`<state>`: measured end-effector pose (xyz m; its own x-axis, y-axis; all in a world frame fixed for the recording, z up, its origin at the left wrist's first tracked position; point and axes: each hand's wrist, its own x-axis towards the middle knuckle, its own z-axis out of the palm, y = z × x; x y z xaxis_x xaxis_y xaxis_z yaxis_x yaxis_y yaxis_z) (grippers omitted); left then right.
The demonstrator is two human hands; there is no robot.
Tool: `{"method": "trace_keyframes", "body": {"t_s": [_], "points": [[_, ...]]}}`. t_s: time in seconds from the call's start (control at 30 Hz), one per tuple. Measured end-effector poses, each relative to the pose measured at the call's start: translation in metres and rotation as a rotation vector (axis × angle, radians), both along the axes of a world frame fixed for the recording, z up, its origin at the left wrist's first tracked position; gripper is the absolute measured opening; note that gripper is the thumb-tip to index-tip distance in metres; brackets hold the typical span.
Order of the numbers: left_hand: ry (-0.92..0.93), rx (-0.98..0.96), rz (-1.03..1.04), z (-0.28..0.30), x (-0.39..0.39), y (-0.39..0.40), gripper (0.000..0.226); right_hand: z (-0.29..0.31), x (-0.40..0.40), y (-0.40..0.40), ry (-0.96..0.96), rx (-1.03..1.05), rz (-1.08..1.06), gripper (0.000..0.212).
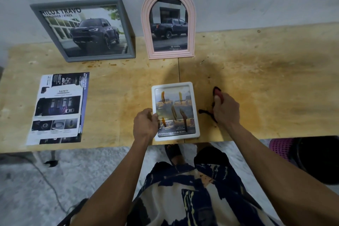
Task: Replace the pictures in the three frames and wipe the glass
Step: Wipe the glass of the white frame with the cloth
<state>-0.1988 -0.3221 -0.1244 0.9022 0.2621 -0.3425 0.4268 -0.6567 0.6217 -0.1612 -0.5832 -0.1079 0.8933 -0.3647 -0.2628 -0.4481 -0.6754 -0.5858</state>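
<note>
A white frame (pixel 194 97) lies flat near the front edge of the wooden table (pixel 256 71), a truck picture under its glass. My left hand (pixel 145 124) grips its left edge. My right hand (pixel 225 108) holds a dark red cloth (pixel 217 91) on the table just right of the frame. A grey frame (pixel 126 29) with a truck picture leans on the wall at the back left. Beside it stands a pink arched frame (pixel 146 24), also showing a truck.
Loose brochure pages (pixel 58 108) lie on the table's left side. A dark round bin (pixel 319 159) and a pink mesh item (pixel 280 146) sit on the floor at the right. A cable (pixel 45 180) runs across the floor at the left.
</note>
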Motion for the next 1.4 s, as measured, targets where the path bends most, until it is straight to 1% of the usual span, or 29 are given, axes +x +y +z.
{"method": "trace_keyframes", "body": {"t_s": [0.03,0.13,0.27,0.33,0.43,0.5,0.57,0.73,0.83,0.97,1.07,1.17,1.27,1.4], "points": [[-0.035,0.073,-0.035,-0.005,-0.001,0.001,0.024,0.004,0.003,0.010,-0.031,-0.003,-0.004,0.029],[-0.045,0.239,-0.088,-0.014,-0.003,0.002,0.040,0.009,0.014,0.040,-0.068,-0.028,-0.011,0.030],[-0.126,0.364,-0.200,-0.027,-0.010,0.004,0.048,0.005,0.022,0.072,-0.182,-0.075,0.156,0.038],[-0.122,0.397,-0.212,-0.034,-0.011,0.002,0.050,-0.004,0.022,0.079,-0.173,-0.193,0.209,0.040],[-0.102,0.417,-0.198,-0.040,-0.013,-0.002,0.049,-0.023,0.020,0.079,-0.088,-0.422,0.317,0.034],[-0.072,0.439,-0.186,-0.044,-0.014,-0.003,0.048,-0.036,0.018,0.077,-0.071,-0.509,0.394,0.038],[-0.036,0.442,-0.159,-0.048,-0.015,-0.003,0.048,-0.047,0.014,0.078,-0.060,-0.537,0.445,0.045],[-0.036,0.477,-0.136,-0.053,-0.016,-0.003,0.048,-0.051,0.008,0.095,-0.020,-0.513,0.553,0.060],[-0.064,0.487,-0.110,-0.055,-0.018,-0.003,0.047,-0.051,0.009,0.107,-0.027,-0.452,0.543,0.065],[-0.087,0.491,-0.081,-0.058,-0.018,-0.004,0.046,-0.047,0.013,0.118,-0.069,-0.366,0.559,0.064],[-0.106,0.502,-0.075,-0.059,-0.018,-0.004,0.045,-0.044,0.018,0.129,-0.041,-0.283,0.604,0.065],[-0.120,0.505,-0.068,-0.060,-0.018,-0.005,0.044,-0.043,0.023,0.133,0.013,-0.260,0.668,0.065],[-0.117,0.499,-0.067,-0.059,-0.018,-0.004,0.043,-0.041,0.025,0.133,0.015,-0.239,0.719,0.066],[-0.061,0.457,-0.088,-0.055,-0.017,-0.004,0.045,-0.038,0.018,0.134,0.003,-0.192,0.798,0.053]]}}
